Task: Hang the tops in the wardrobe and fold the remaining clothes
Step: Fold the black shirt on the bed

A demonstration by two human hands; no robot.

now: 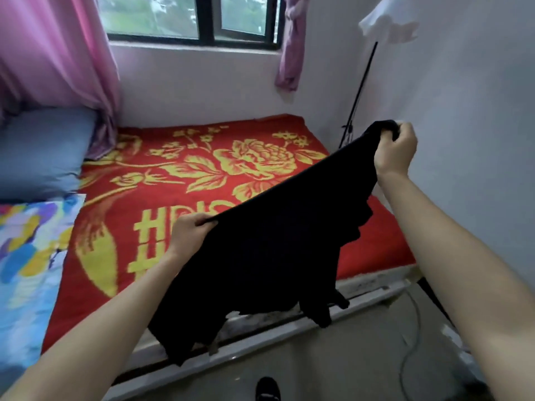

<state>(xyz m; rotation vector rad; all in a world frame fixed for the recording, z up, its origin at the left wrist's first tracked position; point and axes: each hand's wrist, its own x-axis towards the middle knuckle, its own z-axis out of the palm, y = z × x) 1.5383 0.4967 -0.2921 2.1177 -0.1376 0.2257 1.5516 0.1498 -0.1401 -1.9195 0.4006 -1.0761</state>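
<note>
— Above the near edge of the bed (pixel 173 175), the left hand (pixel 191 230) and right hand (pixel 395 149) each grip an end of the black garment (pixel 275 241), stretched between them.
— Which step?
— Spreading it open, I'd judge. Next, lay it flat to fold, or find a hanger if it's a top.

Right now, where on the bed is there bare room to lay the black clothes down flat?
The red blanket is bare through its middle, from the blue pillow and colourful quilt on the left to the right wall. The left side is crowded. The left hand and right hand grip the black garment over the near part.
</note>
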